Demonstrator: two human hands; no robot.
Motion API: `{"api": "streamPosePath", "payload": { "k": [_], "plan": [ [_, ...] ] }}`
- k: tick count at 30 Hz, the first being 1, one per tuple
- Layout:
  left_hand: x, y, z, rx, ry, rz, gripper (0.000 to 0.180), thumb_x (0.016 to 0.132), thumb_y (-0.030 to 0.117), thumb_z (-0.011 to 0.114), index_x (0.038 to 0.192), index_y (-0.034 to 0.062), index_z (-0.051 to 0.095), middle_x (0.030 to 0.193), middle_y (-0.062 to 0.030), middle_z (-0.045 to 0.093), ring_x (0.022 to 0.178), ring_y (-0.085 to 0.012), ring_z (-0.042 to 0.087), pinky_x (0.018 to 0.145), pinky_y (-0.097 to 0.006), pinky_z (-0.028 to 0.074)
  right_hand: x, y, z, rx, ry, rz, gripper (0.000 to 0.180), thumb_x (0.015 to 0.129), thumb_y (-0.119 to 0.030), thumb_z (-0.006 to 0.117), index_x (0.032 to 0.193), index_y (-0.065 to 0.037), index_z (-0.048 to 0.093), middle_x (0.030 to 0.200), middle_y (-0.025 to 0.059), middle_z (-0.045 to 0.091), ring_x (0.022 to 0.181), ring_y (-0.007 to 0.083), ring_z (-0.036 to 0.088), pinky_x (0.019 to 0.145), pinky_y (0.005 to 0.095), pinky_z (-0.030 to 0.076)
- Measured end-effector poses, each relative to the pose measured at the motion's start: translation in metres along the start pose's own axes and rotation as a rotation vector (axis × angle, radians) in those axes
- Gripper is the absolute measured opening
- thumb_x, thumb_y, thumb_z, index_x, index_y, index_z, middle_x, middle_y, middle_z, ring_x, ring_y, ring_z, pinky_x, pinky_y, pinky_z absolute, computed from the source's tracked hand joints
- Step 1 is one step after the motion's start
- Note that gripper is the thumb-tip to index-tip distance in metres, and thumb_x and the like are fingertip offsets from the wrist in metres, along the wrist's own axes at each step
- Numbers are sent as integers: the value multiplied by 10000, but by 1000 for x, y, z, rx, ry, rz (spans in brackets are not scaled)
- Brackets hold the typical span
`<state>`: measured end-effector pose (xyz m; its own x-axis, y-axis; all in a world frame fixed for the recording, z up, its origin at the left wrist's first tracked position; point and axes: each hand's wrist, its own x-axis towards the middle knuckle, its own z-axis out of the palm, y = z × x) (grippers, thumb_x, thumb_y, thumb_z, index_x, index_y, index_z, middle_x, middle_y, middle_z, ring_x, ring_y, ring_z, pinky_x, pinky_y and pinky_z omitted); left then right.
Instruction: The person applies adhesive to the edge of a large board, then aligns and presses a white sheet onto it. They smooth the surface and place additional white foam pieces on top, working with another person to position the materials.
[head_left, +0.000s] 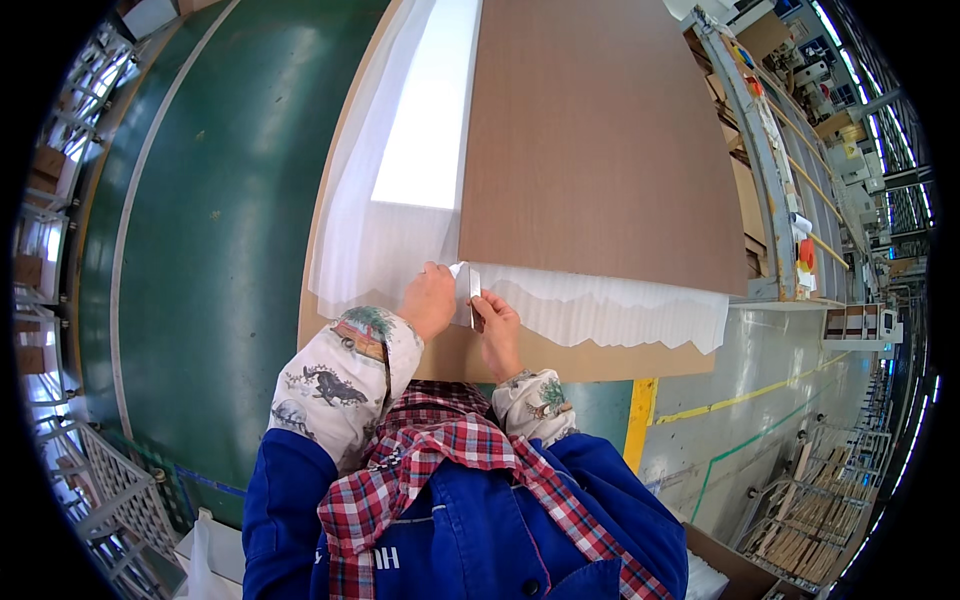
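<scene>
My left hand (430, 300) is closed at the near left corner of a brown wood-grain panel (600, 140), pinching a bit of white foam sheet (340, 270). Close beside it, my right hand (498, 330) grips a short, flat, pale strip (474, 284) between thumb and fingers; its exact kind is unclear. The strip stands upright against the panel's corner. Foam with a ragged edge sticks out from under the panel's near side and spreads along its left. A glossy white surface (425, 130) lies left of the panel. Brown cardboard (560, 366) lies beneath everything.
On the right, a grey-framed rack (750, 150) stands close to the panel. A wire cart of wooden strips (815, 510) is at the lower right. Shelving (50, 260) lines the far left, beyond the green floor (220, 230). A white box (215, 545) sits at the lower left.
</scene>
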<state>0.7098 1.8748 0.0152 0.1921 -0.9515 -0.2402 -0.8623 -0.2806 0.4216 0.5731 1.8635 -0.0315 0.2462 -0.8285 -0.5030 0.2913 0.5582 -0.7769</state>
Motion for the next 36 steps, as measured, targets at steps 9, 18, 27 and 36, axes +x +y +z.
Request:
{"api": "streamPosePath", "payload": {
  "k": [9, 18, 27, 36],
  "plan": [
    [-4, -3, -2, 29, 42, 19, 202, 700, 13, 537, 879, -71, 497, 901, -220, 510, 778, -351, 586, 668, -393, 502, -5, 3, 3, -30, 18, -19, 153, 831, -108, 567, 952, -15, 587, 787, 7, 618, 593, 34, 492, 510, 171, 356],
    [-15, -13, -5, -26, 41, 26, 188, 717, 36, 553, 862, -72, 501, 881, -213, 513, 772, -350, 583, 643, -393, 498, 9, 5, 9, -86, -16, -43, 195, 820, -77, 576, 988, 20, 560, 844, 43, 614, 703, 78, 542, 636, 198, 417],
    [-47, -35, 11, -118, 48, -24, 140, 746, 15, 489, 857, -68, 466, 893, -224, 492, 766, -390, 551, 647, -444, 464, 38, 20, 14, -127, 83, -124, 210, 804, -120, 608, 983, -18, 564, 829, 39, 625, 628, 55, 518, 540, 208, 399],
    [-72, -47, 18, -172, 69, -51, 127, 775, 53, 478, 861, -38, 452, 883, -209, 485, 754, -394, 545, 639, -462, 457, 42, 6, 20, -54, 124, -63, 205, 796, -87, 604, 969, 13, 557, 840, 75, 627, 706, 95, 572, 588, 213, 425]
  ]
}}
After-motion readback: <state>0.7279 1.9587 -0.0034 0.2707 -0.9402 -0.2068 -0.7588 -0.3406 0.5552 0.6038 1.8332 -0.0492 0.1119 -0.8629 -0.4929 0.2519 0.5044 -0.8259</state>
